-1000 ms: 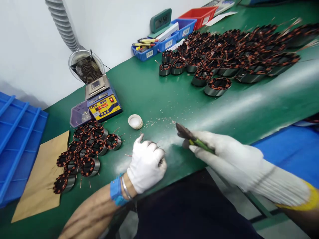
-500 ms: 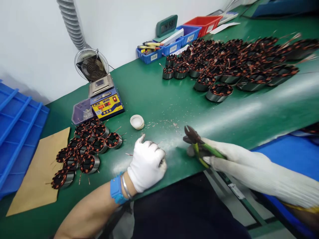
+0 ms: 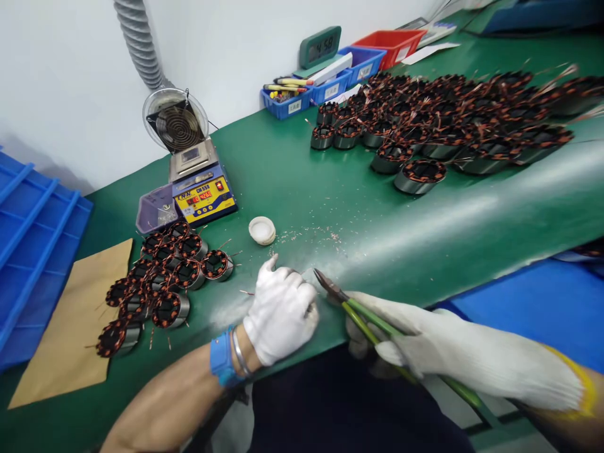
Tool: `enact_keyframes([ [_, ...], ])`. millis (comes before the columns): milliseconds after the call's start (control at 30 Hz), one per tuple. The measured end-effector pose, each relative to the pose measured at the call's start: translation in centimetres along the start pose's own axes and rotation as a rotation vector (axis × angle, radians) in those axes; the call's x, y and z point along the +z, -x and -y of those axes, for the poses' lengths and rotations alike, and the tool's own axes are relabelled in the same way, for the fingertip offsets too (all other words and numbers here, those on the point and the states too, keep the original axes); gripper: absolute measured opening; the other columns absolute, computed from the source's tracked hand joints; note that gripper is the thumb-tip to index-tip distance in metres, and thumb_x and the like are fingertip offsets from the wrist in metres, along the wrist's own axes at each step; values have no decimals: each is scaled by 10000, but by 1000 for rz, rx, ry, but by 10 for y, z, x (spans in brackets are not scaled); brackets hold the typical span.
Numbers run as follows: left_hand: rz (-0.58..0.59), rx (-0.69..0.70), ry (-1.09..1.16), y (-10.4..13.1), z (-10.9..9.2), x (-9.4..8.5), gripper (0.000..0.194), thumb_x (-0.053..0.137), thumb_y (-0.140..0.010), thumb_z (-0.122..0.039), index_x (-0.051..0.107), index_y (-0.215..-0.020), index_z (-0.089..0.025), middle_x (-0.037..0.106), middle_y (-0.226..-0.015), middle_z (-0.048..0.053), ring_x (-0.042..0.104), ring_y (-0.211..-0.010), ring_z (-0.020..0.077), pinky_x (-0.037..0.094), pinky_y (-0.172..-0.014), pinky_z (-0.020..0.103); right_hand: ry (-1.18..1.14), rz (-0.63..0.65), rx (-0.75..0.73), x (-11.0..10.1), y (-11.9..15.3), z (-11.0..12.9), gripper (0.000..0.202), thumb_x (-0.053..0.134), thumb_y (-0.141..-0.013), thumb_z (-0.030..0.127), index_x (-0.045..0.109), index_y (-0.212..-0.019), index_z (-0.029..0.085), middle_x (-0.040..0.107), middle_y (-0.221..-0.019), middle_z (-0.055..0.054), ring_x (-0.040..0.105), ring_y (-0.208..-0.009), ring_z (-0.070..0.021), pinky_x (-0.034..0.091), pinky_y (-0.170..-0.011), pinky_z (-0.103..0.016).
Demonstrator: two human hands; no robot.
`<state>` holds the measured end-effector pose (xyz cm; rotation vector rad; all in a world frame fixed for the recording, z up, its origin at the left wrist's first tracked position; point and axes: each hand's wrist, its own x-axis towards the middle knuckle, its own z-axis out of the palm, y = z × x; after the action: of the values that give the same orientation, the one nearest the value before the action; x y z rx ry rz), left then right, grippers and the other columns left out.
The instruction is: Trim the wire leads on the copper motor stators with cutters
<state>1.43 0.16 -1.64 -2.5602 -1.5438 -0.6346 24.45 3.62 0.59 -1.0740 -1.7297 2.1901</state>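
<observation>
My left hand (image 3: 283,314), in a white glove, is closed low over the front of the green table. Whatever lies inside its fingers is hidden; a short wire end (image 3: 246,292) pokes out on its left side. In my gloved right hand (image 3: 391,333) is a pair of cutting pliers (image 3: 352,306) with green handles. Their dark jaws point up and left, close beside the left hand's knuckles but apart from them. Left of my left hand stands a cluster of copper-wound stators (image 3: 172,309). A small white round dish (image 3: 262,231) sits just beyond that hand.
Tiny copper clippings (image 3: 334,237) are scattered mid-table. A solder pot (image 3: 205,198) with a fan hood stands behind the cluster. Many more stators (image 3: 419,175) fill the back right, before blue bins (image 3: 287,108) and a clock (image 3: 319,48). Brown cardboard (image 3: 70,327) lies at left.
My right hand has brought the pliers leftward, turning their jaws toward my left hand; the handles now lie closer together. The left hand has stayed nearly in place.
</observation>
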Motion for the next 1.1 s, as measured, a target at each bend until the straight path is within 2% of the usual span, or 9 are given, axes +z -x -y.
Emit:
enact_keyframes([
  [233, -12, 4, 4, 0, 0, 0, 119, 571, -812, -168, 650, -734, -211, 643, -685, 10, 624, -743, 199, 433, -1084, 512, -54, 48, 116, 6, -10, 0, 805, 720, -785, 484, 448, -1502, 239, 561, -905, -36, 536, -744, -174, 502, -630, -269],
  [400, 4, 8, 2, -1, 0, -2, 135, 568, -813, -154, 636, -708, -207, 641, -680, 7, 622, -733, 187, 423, -1101, 499, -13, 5, 112, 8, -12, -3, 708, 693, -798, 448, 507, -1447, 236, 559, -887, -27, 536, -738, -179, 533, -638, -288],
  [600, -21, 11, 27, -1, 2, -1, 120, 568, -792, -156, 636, -702, -200, 648, -675, 11, 632, -720, 185, 438, -1083, 510, 226, -89, 146, 2, -11, -13, 627, 630, -882, 431, 474, -1462, 253, 642, -903, -28, 595, -704, -183, 564, -656, -311],
  [733, 14, 154, 262, -3, 7, -12, 51, 581, -737, -183, 620, -718, -210, 665, -682, 1, 689, -794, 191, 405, -1134, 500, 107, -111, 27, -5, -15, -13, 517, 632, -844, 422, 576, -1306, 199, 626, -878, -38, 580, -735, -195, 537, -665, -313],
  [800, -34, 188, 446, -4, 9, -17, 67, 588, -708, -215, 609, -771, -224, 671, -698, -8, 713, -886, 206, 410, -1143, 490, -2, -62, -31, -8, -16, -11, 441, 629, -814, 413, 621, -1187, 178, 619, -868, -45, 576, -745, -202, 528, -668, -322],
  [867, -178, 66, 495, -3, 9, -19, 137, 597, -719, -218, 603, -856, -227, 687, -768, 11, 709, -977, 229, 456, -1102, 490, -39, 3, -73, -10, -17, -10, 379, 627, -799, 405, 647, -1105, 181, 642, -901, -58, 589, -759, -205, 521, -669, -320],
  [933, -288, -133, 384, -3, 8, -15, 183, 608, -757, -206, 602, -940, -213, 706, -890, 60, 692, -1013, 252, 523, -1003, 476, 8, 34, -83, -11, -16, -10, 348, 634, -792, 391, 664, -1078, 195, 669, -932, -59, 604, -781, -206, 515, -673, -305],
  [1000, -269, -273, 236, -3, 8, -9, 208, 613, -780, -204, 609, -987, -196, 709, -965, 93, 681, -979, 266, 560, -900, 455, 88, 28, -58, -11, -15, -10, 342, 638, -788, 363, 679, -1089, 207, 687, -921, -46, 612, -779, -201, 506, -660, -284],
  [1100, -162, -305, 112, -6, 7, -3, 187, 612, -781, -209, 628, -967, -192, 715, -939, 88, 670, -900, 274, 562, -844, 465, 196, -7, -42, -10, -15, -10, 350, 625, -790, 317, 697, -1122, 230, 700, -858, -16, 610, -718, -182, 482, -611, -256],
])
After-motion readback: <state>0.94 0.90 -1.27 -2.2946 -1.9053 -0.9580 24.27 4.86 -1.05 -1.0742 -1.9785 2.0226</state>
